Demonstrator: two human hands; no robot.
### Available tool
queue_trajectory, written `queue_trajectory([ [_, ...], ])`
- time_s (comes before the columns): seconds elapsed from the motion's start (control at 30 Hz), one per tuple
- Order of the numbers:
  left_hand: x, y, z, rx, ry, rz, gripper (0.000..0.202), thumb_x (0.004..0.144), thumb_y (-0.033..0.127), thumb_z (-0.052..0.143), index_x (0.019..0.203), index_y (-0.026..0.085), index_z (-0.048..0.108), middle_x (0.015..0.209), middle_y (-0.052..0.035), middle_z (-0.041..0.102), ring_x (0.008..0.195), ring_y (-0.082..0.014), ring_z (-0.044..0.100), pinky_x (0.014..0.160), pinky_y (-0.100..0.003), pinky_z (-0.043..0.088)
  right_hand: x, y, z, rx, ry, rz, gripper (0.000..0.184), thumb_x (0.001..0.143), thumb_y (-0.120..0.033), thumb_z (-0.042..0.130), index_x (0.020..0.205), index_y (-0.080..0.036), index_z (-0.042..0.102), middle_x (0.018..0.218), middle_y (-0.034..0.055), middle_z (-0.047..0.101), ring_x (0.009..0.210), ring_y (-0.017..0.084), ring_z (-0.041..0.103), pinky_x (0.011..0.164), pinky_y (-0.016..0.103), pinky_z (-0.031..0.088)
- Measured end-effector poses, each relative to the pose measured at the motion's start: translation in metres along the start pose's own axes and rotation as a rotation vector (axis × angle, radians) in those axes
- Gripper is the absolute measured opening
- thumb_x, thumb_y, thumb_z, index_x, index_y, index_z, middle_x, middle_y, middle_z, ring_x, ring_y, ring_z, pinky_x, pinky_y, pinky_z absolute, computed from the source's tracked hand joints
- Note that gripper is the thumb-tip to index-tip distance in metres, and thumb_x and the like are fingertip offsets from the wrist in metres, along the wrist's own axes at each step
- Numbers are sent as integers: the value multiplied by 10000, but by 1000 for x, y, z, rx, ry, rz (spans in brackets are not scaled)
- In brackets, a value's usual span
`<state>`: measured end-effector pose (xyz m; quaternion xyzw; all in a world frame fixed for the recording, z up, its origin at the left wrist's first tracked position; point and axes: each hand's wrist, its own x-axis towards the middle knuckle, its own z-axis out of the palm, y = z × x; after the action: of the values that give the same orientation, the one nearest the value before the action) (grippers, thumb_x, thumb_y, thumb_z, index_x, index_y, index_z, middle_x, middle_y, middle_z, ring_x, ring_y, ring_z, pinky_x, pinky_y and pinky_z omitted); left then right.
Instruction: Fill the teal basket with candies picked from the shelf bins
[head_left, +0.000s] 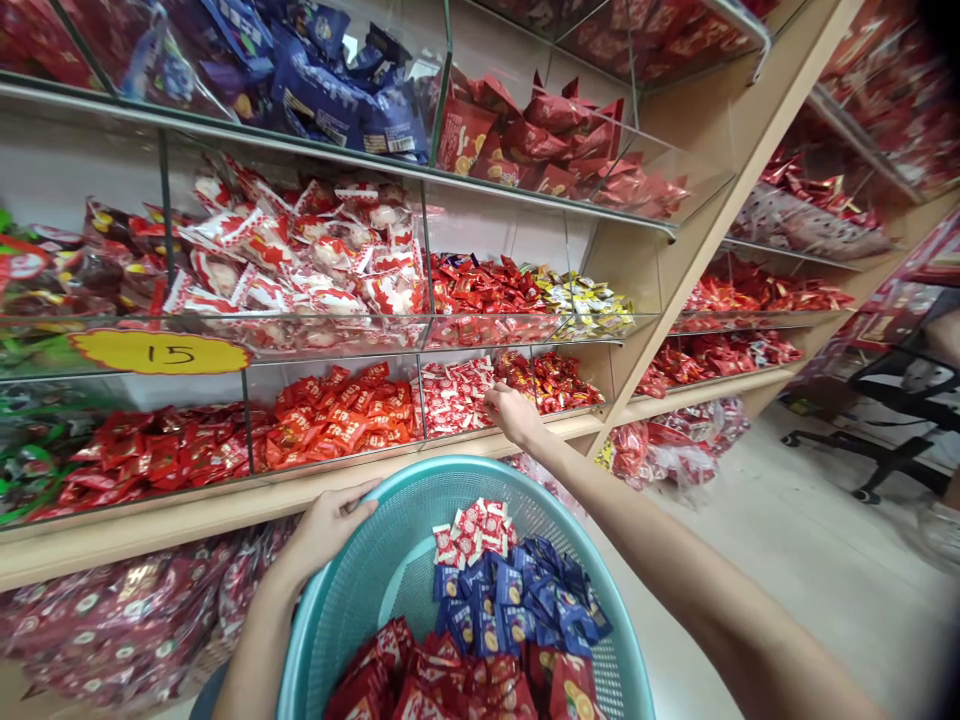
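My left hand point(330, 532) holds the rim of a round teal plastic basket point(319, 620), thumb over the edge. Inside the basket lie small red-and-white candies point(476, 532), blue packets point(510, 600) with an orange print, and larger red packets point(427, 675). My right hand point(514, 412) reaches over the far rim to the lowest shelf, at the right edge of a compartment of red-and-white wrapped candies point(454, 392). Its fingers are curled together, and whatever is between them is hidden.
Clear dividers and front panels split the shelves. Orange-red candies point(341, 415) and dark red-gold candies point(559, 382) flank the reached compartment. A yellow price tag point(160, 352) reads 15. Bagged goods point(112, 620) lie below. A wheeled chair point(892, 420) stands right.
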<state>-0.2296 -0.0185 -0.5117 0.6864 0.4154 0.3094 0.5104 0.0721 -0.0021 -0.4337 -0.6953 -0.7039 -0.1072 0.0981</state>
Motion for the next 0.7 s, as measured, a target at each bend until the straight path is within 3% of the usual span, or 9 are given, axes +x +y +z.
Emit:
queue_trajectory([
  [0.23, -1, 3, 1, -20, 20, -14, 578, 645, 471, 636, 1126, 154, 583, 1114, -47, 605, 1010, -278, 562, 844, -395, 467, -16, 5, -14, 116, 152, -42, 222, 875, -274, 371, 893, -209, 583, 914, 55, 535, 725, 149, 539, 557, 231, 321],
  [0.43, 0, -2, 0, -32, 14, -25, 588, 658, 457, 637, 1156, 156, 553, 1173, -44, 558, 1034, -272, 549, 841, -380, 472, -48, 7, -32, 400, 297, -152, 185, 856, -271, 422, 863, -190, 589, 854, 50, 549, 744, 143, 522, 655, 236, 367],
  [0.57, 1, -5, 0, -54, 19, -25, 595, 638, 459, 656, 1141, 154, 566, 1174, -50, 557, 1049, -274, 539, 846, -386, 466, -78, 1, -23, 543, 121, -206, 145, 828, -237, 465, 791, -179, 593, 770, 32, 581, 695, 136, 521, 643, 236, 380],
  [0.7, 1, -4, 0, -35, 34, -28, 591, 635, 470, 654, 1133, 162, 573, 1157, -46, 574, 1042, -267, 546, 830, -369, 477, -101, -8, 22, 630, -99, -155, 119, 777, -198, 512, 729, -167, 616, 743, 32, 617, 681, 140, 543, 634, 234, 398],
])
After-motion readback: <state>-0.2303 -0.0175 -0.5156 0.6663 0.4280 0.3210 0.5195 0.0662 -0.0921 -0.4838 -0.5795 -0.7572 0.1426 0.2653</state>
